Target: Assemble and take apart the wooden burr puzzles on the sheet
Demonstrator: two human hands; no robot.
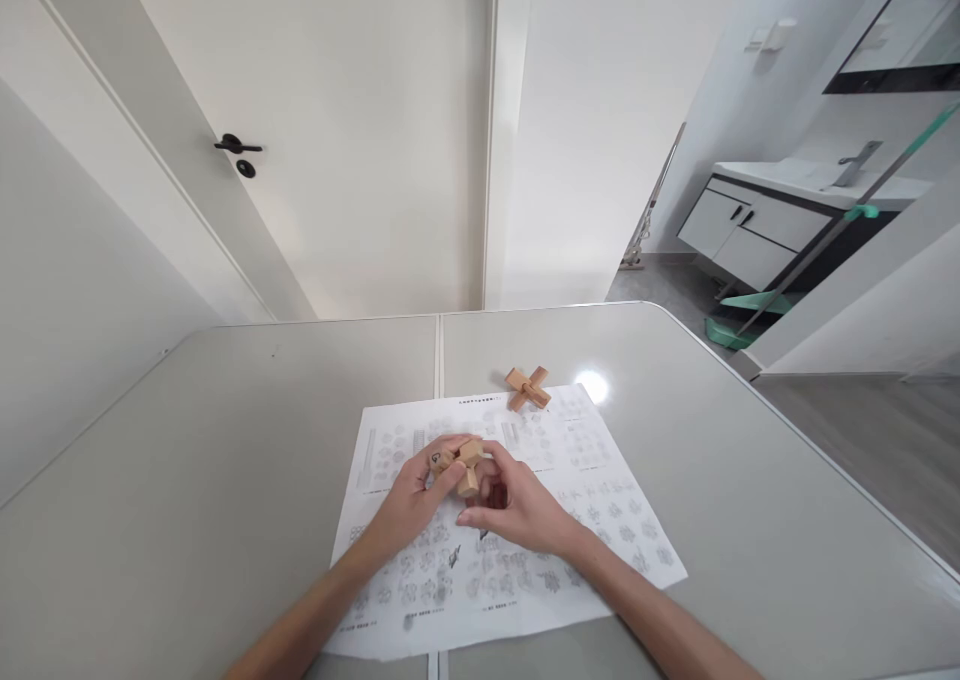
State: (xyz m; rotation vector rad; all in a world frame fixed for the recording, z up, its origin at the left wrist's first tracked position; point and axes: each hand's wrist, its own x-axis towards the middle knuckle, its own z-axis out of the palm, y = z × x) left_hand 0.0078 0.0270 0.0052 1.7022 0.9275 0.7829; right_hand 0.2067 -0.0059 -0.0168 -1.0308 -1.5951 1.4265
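Observation:
A small wooden interlocking puzzle [470, 452] of light notched blocks is held above the printed paper sheet [600, 550]. My left hand [420, 485] is closed on it, thumb across the near side and fingers behind. A dark round mark shows on the block near the left fingers. My right hand [521, 500] is at the puzzle's right side, its index finger by the upper block. The right thumb stands apart from the blocks, leaving a gap between thumb and curled fingers. A second wooden puzzle [528, 388], cross-shaped, lies at the sheet's far edge.
The sheet carries rows of small grey diagrams and lies on a grey table [225, 480] with a seam down its middle. Behind the table is a white door [360, 140] with a black handle [238, 145]. A washbasin cabinet [757, 220] and green-handled cleaning tools are at the right.

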